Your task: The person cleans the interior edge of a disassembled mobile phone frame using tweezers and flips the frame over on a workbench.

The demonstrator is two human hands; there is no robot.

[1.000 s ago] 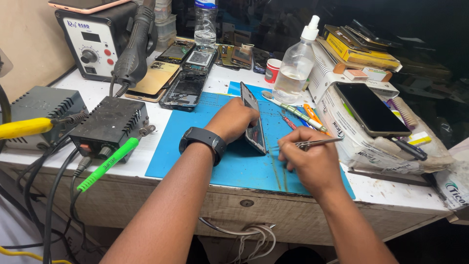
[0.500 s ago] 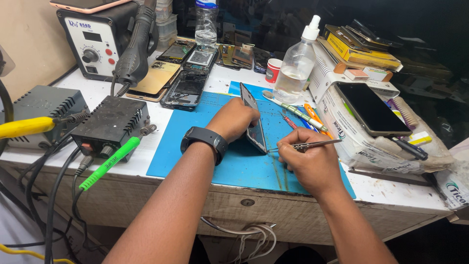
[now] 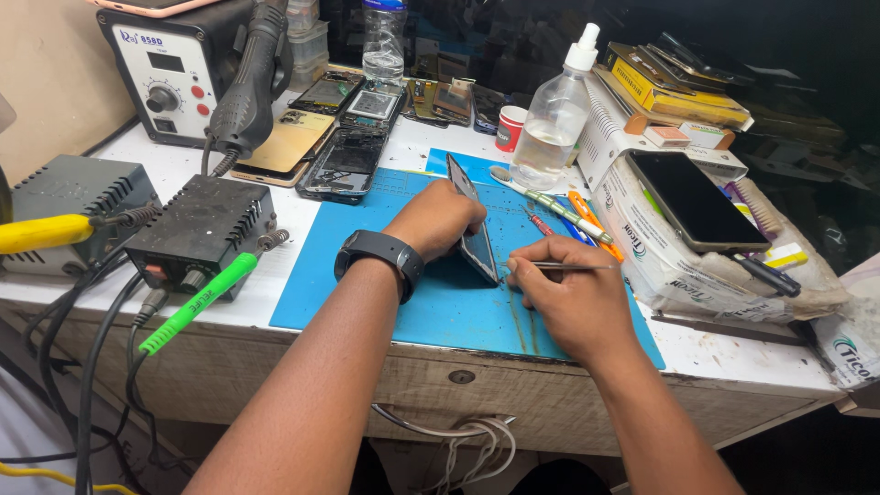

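Observation:
My left hand (image 3: 438,218), with a black watch (image 3: 380,256) on the wrist, grips a dark phone (image 3: 474,233) that stands tilted on its long edge on the blue work mat (image 3: 367,293). My right hand (image 3: 573,302) rests on the mat just right of the phone and pinches thin metal tweezers (image 3: 570,267), which lie level and point away to the right. The thumb tip is close to the phone's lower edge.
Behind the mat lie several opened phones and back covers (image 3: 341,163). A hot-air station (image 3: 174,69) and two soldering units (image 3: 200,229) stand left, with yellow and green irons. A spray bottle (image 3: 555,119), red cup (image 3: 509,127), screwdrivers (image 3: 561,213) and cardboard boxes with a phone (image 3: 694,200) crowd the right.
My right hand with the tweezers has edged slightly left, closer to the phone. My left hand keeps the phone in the same tilted pose.

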